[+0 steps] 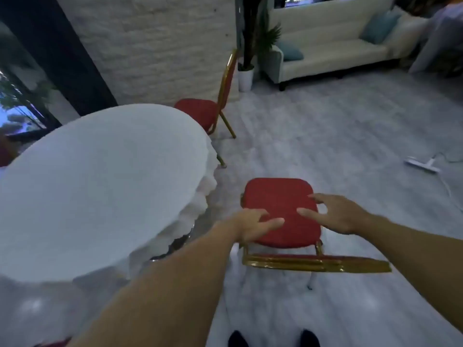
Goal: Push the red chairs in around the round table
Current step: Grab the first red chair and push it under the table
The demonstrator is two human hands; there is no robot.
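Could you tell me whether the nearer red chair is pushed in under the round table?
Not pushed in. The red-cushioned, gold-framed chair stands clear of the white-clothed round table, bare floor between them.

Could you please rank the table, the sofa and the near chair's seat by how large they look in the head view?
1. Round white-clothed table, nearest.
2. Cream sofa, far away, so truly bigger perhaps.
3. Red cushioned seat of the near gold-framed chair.

no legible text, labels or signs

White sofa [333, 55] with blue cushions [379, 27] — potted plant [246, 71] beside it.
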